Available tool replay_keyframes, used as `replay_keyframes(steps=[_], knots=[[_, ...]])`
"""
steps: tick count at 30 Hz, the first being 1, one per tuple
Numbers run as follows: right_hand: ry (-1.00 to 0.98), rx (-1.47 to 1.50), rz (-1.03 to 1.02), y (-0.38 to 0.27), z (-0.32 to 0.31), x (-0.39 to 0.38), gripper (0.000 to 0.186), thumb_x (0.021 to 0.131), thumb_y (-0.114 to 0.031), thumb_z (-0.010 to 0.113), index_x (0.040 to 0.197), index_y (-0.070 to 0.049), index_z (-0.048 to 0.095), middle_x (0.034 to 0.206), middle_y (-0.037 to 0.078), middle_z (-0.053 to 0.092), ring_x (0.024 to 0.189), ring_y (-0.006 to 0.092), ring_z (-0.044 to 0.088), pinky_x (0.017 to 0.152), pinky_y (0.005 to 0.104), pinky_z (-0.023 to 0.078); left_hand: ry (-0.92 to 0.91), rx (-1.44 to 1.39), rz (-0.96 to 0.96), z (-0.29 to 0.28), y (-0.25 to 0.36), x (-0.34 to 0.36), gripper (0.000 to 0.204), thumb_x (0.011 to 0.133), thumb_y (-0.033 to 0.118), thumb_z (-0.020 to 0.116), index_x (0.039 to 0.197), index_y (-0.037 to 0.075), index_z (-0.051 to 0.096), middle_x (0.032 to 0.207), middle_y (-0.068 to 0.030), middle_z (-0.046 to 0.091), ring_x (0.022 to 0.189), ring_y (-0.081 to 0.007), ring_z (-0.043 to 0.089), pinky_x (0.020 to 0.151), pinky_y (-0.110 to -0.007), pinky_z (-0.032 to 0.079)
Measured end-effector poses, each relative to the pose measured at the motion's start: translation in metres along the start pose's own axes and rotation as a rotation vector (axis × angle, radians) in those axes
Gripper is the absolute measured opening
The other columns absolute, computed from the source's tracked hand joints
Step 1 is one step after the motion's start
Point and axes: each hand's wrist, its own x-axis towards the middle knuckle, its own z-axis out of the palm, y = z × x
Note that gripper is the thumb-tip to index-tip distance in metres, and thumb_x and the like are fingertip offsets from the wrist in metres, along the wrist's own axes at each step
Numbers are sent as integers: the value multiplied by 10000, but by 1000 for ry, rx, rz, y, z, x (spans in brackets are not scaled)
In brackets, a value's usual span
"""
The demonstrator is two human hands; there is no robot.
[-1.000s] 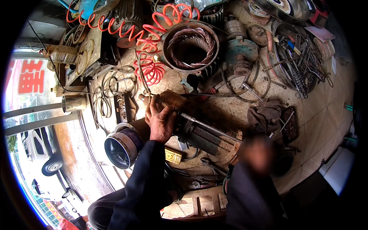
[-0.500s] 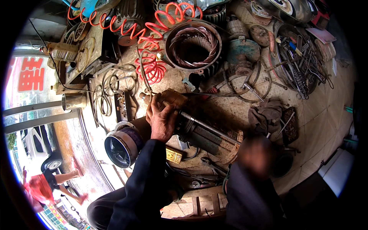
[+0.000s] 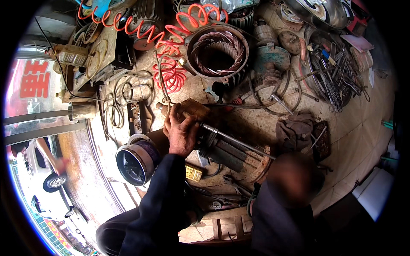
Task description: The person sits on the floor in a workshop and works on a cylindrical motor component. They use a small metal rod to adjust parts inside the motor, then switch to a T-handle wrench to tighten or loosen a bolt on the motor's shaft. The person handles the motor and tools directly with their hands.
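Observation:
My left hand (image 3: 181, 132) is closed on a brown, worn block (image 3: 192, 109) at the middle, where a thin cable runs down to the fingers. Just right of it a long steel bar (image 3: 237, 143) lies along a rusty, ribbed motor housing (image 3: 235, 160). My right hand (image 3: 292, 175) is at the bar's right end, badly blurred, so its fingers cannot be made out. A steel cylinder (image 3: 136, 162) lies left of my left forearm, with a yellow box (image 3: 193, 173) to the right of that forearm.
Red coiled hose (image 3: 171, 77), a motor stator with copper windings (image 3: 218, 53), a tray of tools (image 3: 329, 72) and black cables (image 3: 121, 102) lie beyond my hands. A rag (image 3: 292, 130) sits at right. Outside the left doorway a passer-by's leg (image 3: 49, 155) shows before parked cars.
The blurred right hand has shifted slightly right. My left hand stays on the block. A passer-by in red appeared outside half a second ago and is now only partly in view.

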Motion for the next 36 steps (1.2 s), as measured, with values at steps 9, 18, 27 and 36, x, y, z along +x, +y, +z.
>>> replay_keyframes(steps=[9, 18, 27, 36], knots=[[119, -140, 1, -5, 3, -3, 273, 1061, -172, 489, 1180, -2, 666, 1011, 108, 711, 866, 248, 679, 814, 342, 564, -17, 4, -22, 3, 3, 1, 287, 824, 241, 798, 1108, 253, 762, 1576, -142, 375, 1444, -417, 310, 1149, -561, 243], [247, -240, 51, 7, 21, -1, 251, 1037, -165, 522, 1171, -20, 678, 1041, 107, 709, 902, 245, 678, 831, 334, 550, -21, 39, -26, -3, -1, 1, 294, 823, 251, 792, 1115, 257, 765, 1585, -141, 364, 1443, -422, 309, 1153, -561, 242], [381, -404, 135, 7, 33, -8, 234, 1013, -157, 556, 1162, -37, 690, 1070, 106, 708, 938, 241, 677, 849, 326, 536, -8, -3, 2, 5, 0, 0, 298, 810, 239, 794, 1105, 265, 756, 1578, -146, 369, 1435, -421, 321, 1145, -556, 258], [420, -578, 203, 31, 55, -28, 232, 997, -168, 578, 1172, -74, 696, 1122, 103, 706, 978, 240, 680, 867, 309, 525, 5, -22, -5, 11, -13, 2, 319, 844, 300, 756, 1160, 255, 746, 1577, -150, 382, 1419, -424, 336, 1149, -556, 263]])
